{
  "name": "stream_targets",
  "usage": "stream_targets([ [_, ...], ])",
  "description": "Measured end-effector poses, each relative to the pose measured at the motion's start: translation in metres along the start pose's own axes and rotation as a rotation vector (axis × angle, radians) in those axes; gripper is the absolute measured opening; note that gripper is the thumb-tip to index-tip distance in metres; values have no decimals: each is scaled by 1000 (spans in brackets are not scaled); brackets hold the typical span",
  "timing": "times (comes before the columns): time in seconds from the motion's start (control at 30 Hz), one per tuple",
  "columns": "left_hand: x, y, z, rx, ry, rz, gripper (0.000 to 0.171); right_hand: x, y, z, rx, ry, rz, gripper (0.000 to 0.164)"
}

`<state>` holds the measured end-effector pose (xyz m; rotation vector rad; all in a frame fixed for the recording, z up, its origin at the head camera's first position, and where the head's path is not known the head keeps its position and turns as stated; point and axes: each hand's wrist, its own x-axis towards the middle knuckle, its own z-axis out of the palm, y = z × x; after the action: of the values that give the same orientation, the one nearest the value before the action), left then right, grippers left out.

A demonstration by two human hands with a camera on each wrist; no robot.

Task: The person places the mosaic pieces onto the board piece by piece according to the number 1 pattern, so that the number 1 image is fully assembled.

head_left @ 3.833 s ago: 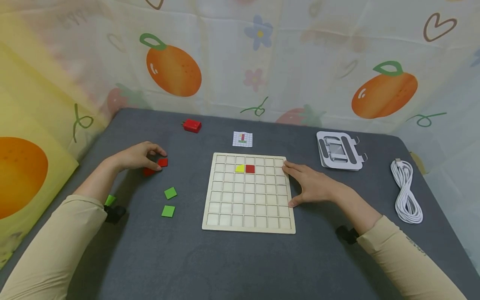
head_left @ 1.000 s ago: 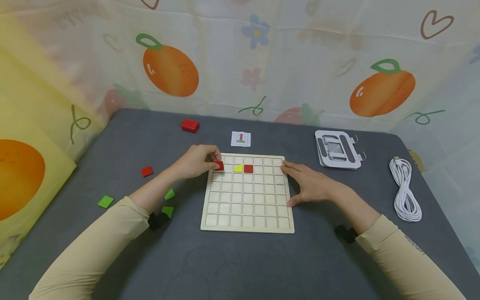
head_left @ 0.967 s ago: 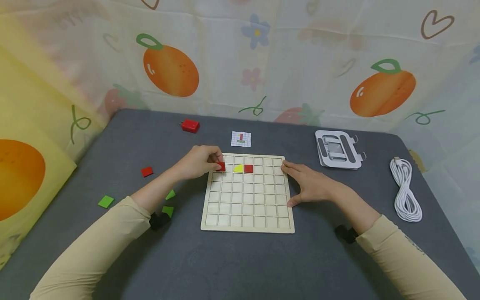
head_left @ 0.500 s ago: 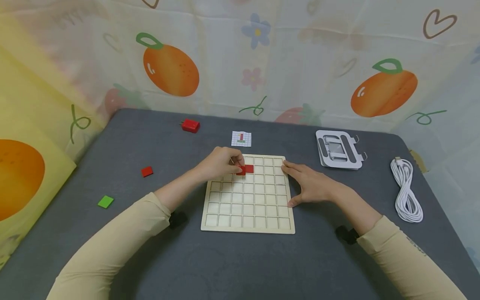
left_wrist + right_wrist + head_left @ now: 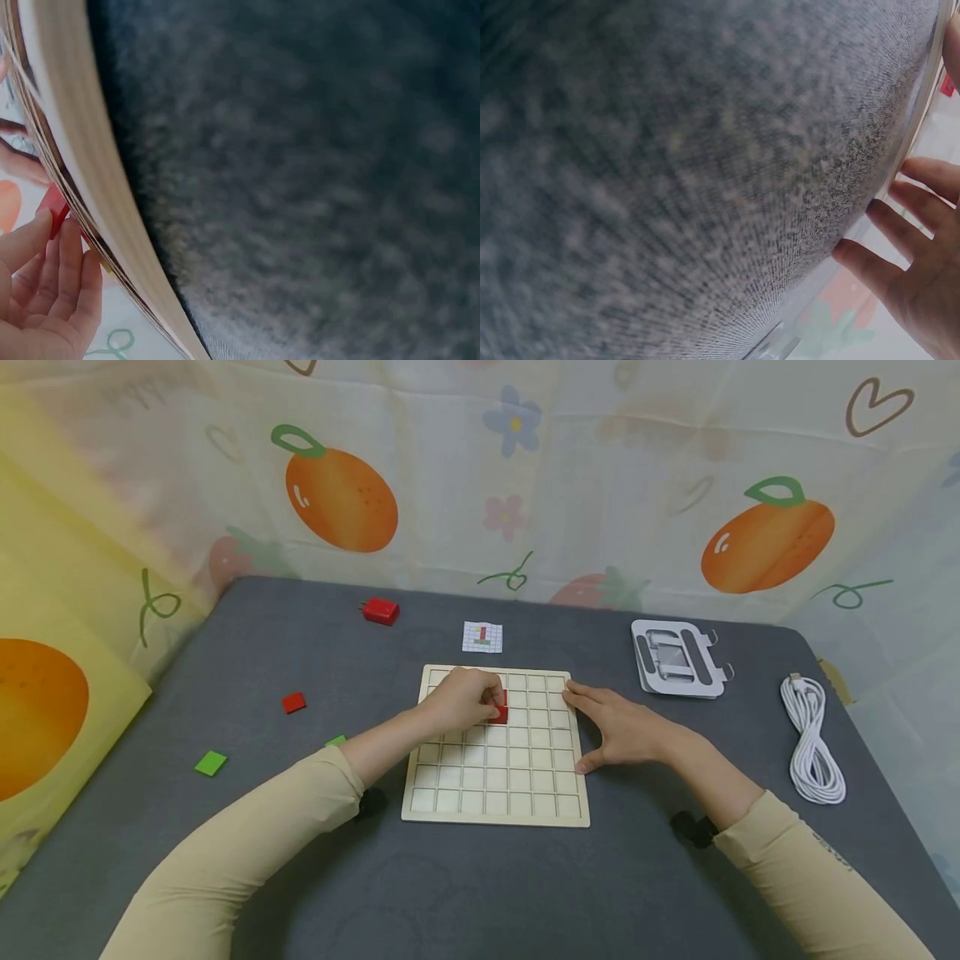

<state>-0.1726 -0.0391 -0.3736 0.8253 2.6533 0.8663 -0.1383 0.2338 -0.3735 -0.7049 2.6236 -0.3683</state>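
My left hand (image 5: 459,700) pinches a square red tile (image 5: 499,717) between thumb and fingers, low over a pale wooden grid board (image 5: 517,780). In the left wrist view, the thumb and fingertips of that hand (image 5: 56,289) grip the red tile (image 5: 54,204) at the board's surface. Just behind it, the edge of another red tile (image 5: 506,696) shows in a board cell. The yellow piece beside that one is hidden by my left hand. My right hand (image 5: 618,725) rests at the board's right edge, fingers spread and touching it; the right wrist view shows these spread fingers too.
Left of the board lie a loose red tile (image 5: 294,702), a green tile (image 5: 212,763) and a green tile (image 5: 336,741) partly behind my left forearm. Farther back are a red plug adapter (image 5: 381,611) and a patterned grid card (image 5: 482,637). A white folding stand (image 5: 678,662) and coiled white cable (image 5: 813,743) lie right.
My left hand has picked up a red tile from the left of the table, carried it right across the board, and lowered it in front of the placed red tile. My right hand stays put.
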Motion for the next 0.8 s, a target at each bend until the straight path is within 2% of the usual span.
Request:
stream_targets([
  [0.4, -2, 2, 2, 123, 25, 56, 5, 0, 0, -1, -2, 0, 2, 110],
  [0.8, -3, -1, 7, 178, 42, 73, 8, 0, -1, 1, -5, 1, 3, 110],
])
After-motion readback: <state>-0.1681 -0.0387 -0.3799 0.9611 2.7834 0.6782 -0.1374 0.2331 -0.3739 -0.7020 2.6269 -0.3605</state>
